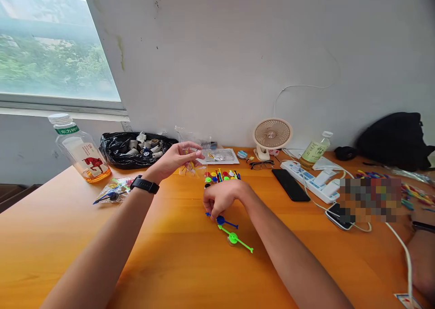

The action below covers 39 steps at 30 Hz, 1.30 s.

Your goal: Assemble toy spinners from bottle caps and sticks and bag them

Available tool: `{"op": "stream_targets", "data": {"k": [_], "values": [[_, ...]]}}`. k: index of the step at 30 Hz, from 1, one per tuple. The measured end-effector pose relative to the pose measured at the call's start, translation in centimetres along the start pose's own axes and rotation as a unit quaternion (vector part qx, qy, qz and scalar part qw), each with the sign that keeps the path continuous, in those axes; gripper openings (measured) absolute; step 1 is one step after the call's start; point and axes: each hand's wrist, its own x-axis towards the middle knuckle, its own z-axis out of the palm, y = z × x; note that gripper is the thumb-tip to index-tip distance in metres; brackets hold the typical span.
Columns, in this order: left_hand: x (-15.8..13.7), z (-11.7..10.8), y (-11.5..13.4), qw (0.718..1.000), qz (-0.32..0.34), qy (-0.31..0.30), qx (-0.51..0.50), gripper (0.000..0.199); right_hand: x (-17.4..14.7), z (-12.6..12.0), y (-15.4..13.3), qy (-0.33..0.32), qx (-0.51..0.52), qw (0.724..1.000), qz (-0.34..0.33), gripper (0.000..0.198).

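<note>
My left hand point(186, 156) pinches a clear plastic bag point(200, 139) by its upper part, above the table. Small yellow and other coloured pieces point(190, 166) show through its lower part. Lower and to the right, my right hand point(222, 196) is closed, its fingertips down on a blue plastic arrow spinner point(220, 220) at the tabletop. Just in front of that lies a bright green arrow spinner point(233, 238) with a clear round base. Behind my right hand is a cluster of small multicoloured pieces point(222, 176), partly hidden by it.
A filled clear bag point(115, 190) and a large drink bottle point(81, 150) stand left, near a black bag of cardboard tubes point(137, 148). Toward the right are a fan point(273, 134), glasses point(261, 165), a black phone point(290, 185), a power strip point(311, 181) and cables. Another person's arm point(421, 259) shows far right.
</note>
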Motion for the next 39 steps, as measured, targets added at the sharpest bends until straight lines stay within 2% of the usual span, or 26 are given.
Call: {"op": "stream_targets", "data": {"k": [3, 5, 7, 8, 10, 12, 13, 15, 19, 22, 28, 31, 34, 39], "values": [[-0.1, 0.1, -0.1, 0.999, 0.006, -0.020, 0.050, 0.048, -2.5, -0.9, 0.8, 0.025, 0.109, 0.991, -0.068, 0.019], [-0.1, 0.2, -0.2, 0.997, 0.012, -0.034, 0.075, 0.046, -4.8, -1.5, 1.4, 0.065, 0.211, 0.965, -0.139, 0.021], [-0.1, 0.4, -0.3, 0.995, 0.020, -0.043, 0.093, 0.045, -7.2, -2.1, 2.3, 0.133, 0.283, 0.926, -0.210, 0.022], [-0.1, 0.6, -0.2, 0.994, 0.023, -0.045, 0.098, 0.044, -8.2, -2.3, 2.9, 0.190, 0.314, 0.898, -0.242, 0.022], [-0.1, 1.0, -0.1, 0.994, 0.031, -0.045, 0.092, 0.043, -9.6, -2.6, 4.1, 0.313, 0.382, 0.818, -0.294, 0.018], [-0.2, 1.6, 0.2, 0.996, 0.039, -0.045, 0.070, 0.042, -10.2, -2.9, 5.4, 0.400, 0.450, 0.739, -0.303, 0.015], [-0.2, 1.9, 0.5, 0.996, 0.044, -0.047, 0.059, 0.042, -10.2, -3.0, 6.0, 0.428, 0.476, 0.709, -0.296, 0.015], [-0.4, 2.6, 1.0, 0.996, 0.052, -0.058, 0.046, 0.042, -10.0, -3.2, 6.8, 0.456, 0.506, 0.681, -0.270, 0.016], [-0.7, 4.0, 2.0, 0.993, 0.056, -0.071, 0.071, 0.035, -9.9, -3.2, 7.1, 0.457, 0.508, 0.691, -0.236, 0.021], [-0.9, 5.2, 2.6, 0.992, 0.068, -0.069, 0.083, 0.040, -10.2, -3.1, 6.8, 0.458, 0.501, 0.695, -0.237, 0.024], [-1.6, 6.8, 3.8, 0.991, 0.063, -0.100, 0.057, 0.020, -10.7, -3.1, 6.8, 0.473, 0.493, 0.690, -0.236, 0.026], [-1.8, 7.0, 4.4, 0.979, 0.110, -0.098, 0.143, 0.016, -11.0, -3.2, 6.8, 0.491, 0.477, 0.691, -0.233, 0.024], [-1.9, 7.1, 5.1, 0.949, 0.160, -0.091, 0.255, 0.015, -11.6, -3.3, 6.1, 0.533, 0.438, 0.687, -0.229, 0.020], [-2.5, 7.4, 6.6, 0.932, 0.174, -0.094, 0.304, 0.011, -12.9, -3.1, 3.1, 0.614, 0.318, 0.682, -0.240, 0.021]]}}
